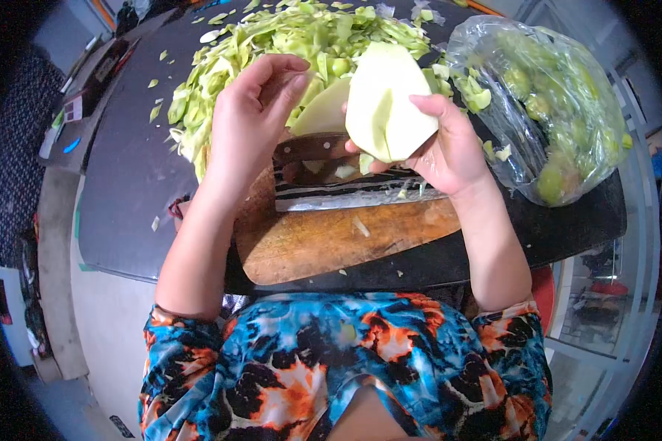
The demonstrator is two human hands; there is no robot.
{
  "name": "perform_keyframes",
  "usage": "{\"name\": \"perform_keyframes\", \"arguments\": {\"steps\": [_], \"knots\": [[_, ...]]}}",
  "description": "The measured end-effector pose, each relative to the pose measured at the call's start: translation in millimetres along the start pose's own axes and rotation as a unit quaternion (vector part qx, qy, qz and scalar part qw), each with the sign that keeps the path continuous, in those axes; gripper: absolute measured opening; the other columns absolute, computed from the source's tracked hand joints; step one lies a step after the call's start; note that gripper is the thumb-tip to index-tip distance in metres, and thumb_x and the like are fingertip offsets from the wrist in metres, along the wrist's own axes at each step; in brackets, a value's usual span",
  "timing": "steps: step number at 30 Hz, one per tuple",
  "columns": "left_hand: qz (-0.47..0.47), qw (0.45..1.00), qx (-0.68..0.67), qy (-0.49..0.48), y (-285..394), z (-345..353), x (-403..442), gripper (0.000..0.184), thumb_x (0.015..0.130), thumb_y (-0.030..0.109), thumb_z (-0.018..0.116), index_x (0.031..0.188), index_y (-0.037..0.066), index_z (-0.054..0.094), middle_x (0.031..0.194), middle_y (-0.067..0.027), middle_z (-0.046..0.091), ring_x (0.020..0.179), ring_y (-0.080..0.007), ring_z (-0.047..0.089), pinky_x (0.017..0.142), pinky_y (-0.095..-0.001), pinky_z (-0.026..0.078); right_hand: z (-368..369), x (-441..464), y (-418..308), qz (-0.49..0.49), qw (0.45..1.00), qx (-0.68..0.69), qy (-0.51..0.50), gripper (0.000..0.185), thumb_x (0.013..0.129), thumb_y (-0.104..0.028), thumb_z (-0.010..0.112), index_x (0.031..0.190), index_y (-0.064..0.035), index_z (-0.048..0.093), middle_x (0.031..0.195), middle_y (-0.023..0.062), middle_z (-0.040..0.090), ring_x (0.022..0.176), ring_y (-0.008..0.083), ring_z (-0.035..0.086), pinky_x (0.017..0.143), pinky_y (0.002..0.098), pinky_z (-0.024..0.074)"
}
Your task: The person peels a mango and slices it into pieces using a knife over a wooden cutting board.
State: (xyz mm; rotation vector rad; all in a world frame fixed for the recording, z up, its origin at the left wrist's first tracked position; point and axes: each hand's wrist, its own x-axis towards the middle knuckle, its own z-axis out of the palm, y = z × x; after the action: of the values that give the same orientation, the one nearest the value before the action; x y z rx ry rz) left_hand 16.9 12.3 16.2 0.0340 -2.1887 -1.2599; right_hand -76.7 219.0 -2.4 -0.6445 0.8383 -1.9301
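Note:
In my right hand I hold a peeled green mango, pale and smooth, with a greenish hollow or groove in its near face. My thumb lies on its right edge and my fingers support it from below. My left hand is raised left of it, thumb and fingers curled together; whether they pinch anything I cannot make out. Behind, another pale peeled piece is partly covered. Below my hands a wide-bladed knife lies across a wooden cutting board, its dark riveted handle toward the back.
A large heap of green peelings spreads over the back of the dark table. At the right stands a clear plastic bag with green fruit inside. Small scraps dot the board and table, whose front edge is close to my body.

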Motion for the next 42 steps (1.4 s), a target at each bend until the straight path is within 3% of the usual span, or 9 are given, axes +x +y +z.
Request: {"name": "perform_keyframes", "arguments": {"steps": [5,11,15,20,22,23,27,32,42], "knots": [[0.208,0.942,0.264,0.005,10,2,1,0.026,0.085,0.012,0.066,0.107,0.002,0.059,0.101,-0.0116,0.060,0.095,-0.0217,0.059,0.083,-0.0314,0.046,-7,1,-12,-0.117,0.990,0.018,0.079,0.059,0.095,-0.044,0.043,0.133,0.0023,0.038,0.123,0.0240,0.054,0.103,0.0405,0.061,0.074,0.0481,0.0580],[0.005,0.985,-0.075,-0.158,17,23,-24,0.047,0.083,0.022,0.070,0.121,0.002,0.051,0.100,-0.0093,0.061,0.092,-0.0159,0.058,0.079,-0.0297,0.047,9,-2,4,-0.167,0.969,-0.131,0.126,0.058,0.096,-0.043,0.046,0.135,-0.0010,0.038,0.129,0.0145,0.052,0.120,0.0237,0.052,0.101,0.0381,0.0414],[-0.007,0.983,-0.085,-0.163,19,24,-26,0.050,0.080,0.021,0.075,0.119,-0.001,0.052,0.096,-0.0075,0.064,0.086,-0.0114,0.060,0.077,-0.0270,0.049,23,-2,23,-0.289,0.789,-0.539,0.055,0.043,0.099,-0.037,0.045,0.124,-0.0021,0.047,0.113,0.0089,0.046,0.108,0.0190,0.048,0.097,0.0312,0.0360],[-0.127,0.958,-0.232,-0.113,26,15,-19,0.041,0.081,0.018,0.073,0.112,-0.002,0.055,0.097,-0.0073,0.066,0.089,-0.0124,0.062,0.079,-0.0266,0.050,29,1,16,-0.268,0.835,-0.430,0.215,0.035,0.101,-0.032,0.038,0.119,-0.0058,0.053,0.093,0.0010,0.050,0.084,0.0075,0.048,0.072,0.0208,0.0387],[-0.151,0.955,-0.251,-0.034,16,7,-12,0.039,0.083,0.018,0.070,0.112,-0.003,0.054,0.099,-0.0088,0.065,0.088,-0.0148,0.063,0.078,-0.0276,0.051,34,-2,7,-0.086,0.875,-0.427,0.211,0.032,0.100,-0.030,0.043,0.117,-0.0051,0.054,0.078,-0.0036,0.051,0.068,0.0043,0.048,0.060,0.0191,0.0382],[-0.146,0.944,-0.297,-0.005,13,3,-7,0.039,0.083,0.018,0.070,0.113,-0.003,0.054,0.100,-0.0095,0.065,0.088,-0.0153,0.063,0.078,-0.0277,0.051,24,2,9,0.005,0.852,-0.481,0.207,0.033,0.095,-0.034,0.051,0.105,-0.0045,0.061,0.076,0.0067,0.063,0.072,0.0198,0.061,0.072,0.0327,0.0494],[-0.147,0.887,-0.434,0.064,-2,-15,7,0.038,0.083,0.018,0.070,0.111,-0.002,0.054,0.099,-0.0097,0.063,0.089,-0.0164,0.064,0.078,-0.0297,0.053,57,19,12,0.054,0.650,-0.746,0.134,0.045,0.093,-0.044,0.048,0.109,-0.0039,0.062,0.086,0.0145,0.068,0.082,0.0249,0.067,0.074,0.0376,0.0524],[-0.170,0.859,-0.475,0.090,-19,-23,14,0.038,0.085,0.022,0.068,0.114,0.004,0.051,0.102,-0.0082,0.061,0.092,-0.0179,0.063,0.079,-0.0318,0.054,95,35,11,0.309,0.705,-0.637,0.046,0.050,0.094,-0.050,0.045,0.113,-0.0042,0.055,0.060,0.0096,0.059,0.051,0.0165,0.061,0.047,0.0279,0.0501],[-0.263,0.822,-0.505,-0.014,-17,-23,11,0.044,0.085,0.016,0.056,0.121,-0.005,0.040,0.117,-0.0198,0.049,0.104,-0.0323,0.057,0.083,-0.0450,0.058,109,-13,23,0.223,0.570,-0.786,0.086,0.048,0.087,-0.054,0.052,0.100,-0.0090,0.064,0.079,0.0155,0.066,0.069,0.0295,0.065,0.066,0.0376,0.0509]]}}
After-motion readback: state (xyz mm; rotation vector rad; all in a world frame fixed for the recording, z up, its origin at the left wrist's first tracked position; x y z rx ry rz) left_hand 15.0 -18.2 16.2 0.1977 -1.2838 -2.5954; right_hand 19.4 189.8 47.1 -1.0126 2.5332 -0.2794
